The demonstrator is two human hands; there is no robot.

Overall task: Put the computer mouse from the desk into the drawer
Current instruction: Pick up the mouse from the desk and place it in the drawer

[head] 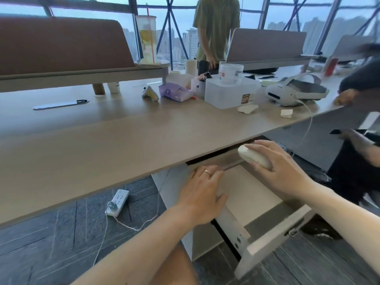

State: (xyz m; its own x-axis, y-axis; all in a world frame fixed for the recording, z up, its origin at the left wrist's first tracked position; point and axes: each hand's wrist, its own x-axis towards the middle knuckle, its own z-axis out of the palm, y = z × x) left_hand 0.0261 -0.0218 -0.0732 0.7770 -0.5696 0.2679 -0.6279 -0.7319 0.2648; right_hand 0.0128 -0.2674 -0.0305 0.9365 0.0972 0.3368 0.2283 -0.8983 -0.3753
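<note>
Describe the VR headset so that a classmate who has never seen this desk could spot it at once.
Start at the long wooden desk and look to its far right end. Right of the frosted plastic storage box lies the VR headset, its grey strap looped behind. Unlike its neighbours, it trails a white cable over the desk edge.

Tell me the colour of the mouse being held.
Off-white mouse in the right hand, seen in the head view.

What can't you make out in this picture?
Head view:
- Back of the drawer: hidden under the desk.
- Underside of the mouse: covered by the right hand.
- Drawer floor beneath the left hand: covered.
- Label on the box: too small to read.
</note>
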